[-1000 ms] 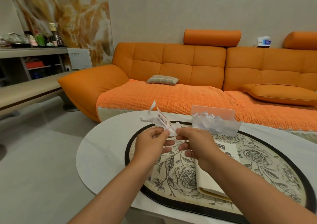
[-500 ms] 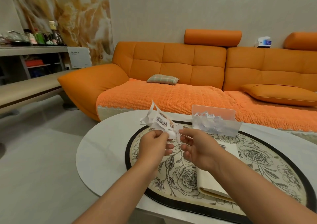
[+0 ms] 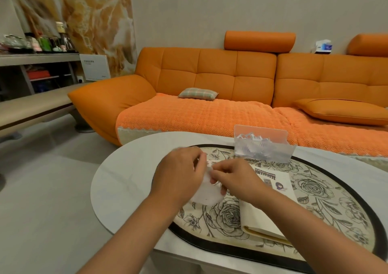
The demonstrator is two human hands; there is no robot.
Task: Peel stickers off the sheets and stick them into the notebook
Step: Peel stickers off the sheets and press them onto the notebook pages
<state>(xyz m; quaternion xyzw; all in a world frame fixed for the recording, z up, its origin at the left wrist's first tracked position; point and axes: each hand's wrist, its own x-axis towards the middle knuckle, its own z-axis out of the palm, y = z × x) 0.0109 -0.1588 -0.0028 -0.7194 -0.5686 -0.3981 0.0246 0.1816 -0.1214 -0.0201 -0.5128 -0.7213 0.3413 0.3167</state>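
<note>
The left hand (image 3: 180, 175) is gripping the sticker sheet (image 3: 206, 197). Its fingers are curling round the sheet's left side, and its back is facing the camera. The white sheet is showing below and to the right of this hand, blurred by motion. The right hand (image 3: 235, 179) is pinching the upper right part of the same sheet with curled fingertips (image 3: 218, 175). The blur is hiding whether a sticker is lifting from the backing. The two hands are working close together, with the sheet between them.

The sheet is hanging just left of the notebook (image 3: 270, 192), above the floral mat (image 3: 327, 200). The notebook is lying open on the mat, and the right forearm is crossing over its near left part. A dark strip sticker (image 3: 265, 172) and a purple sticker (image 3: 280, 186) are sitting on the open page, right of the right hand.

A clear plastic box (image 3: 262, 147) of further sheets is standing just beyond the notebook. The mat is lying on the white desk (image 3: 126, 179). An orange sofa (image 3: 210, 80) is standing well beyond the notebook.
</note>
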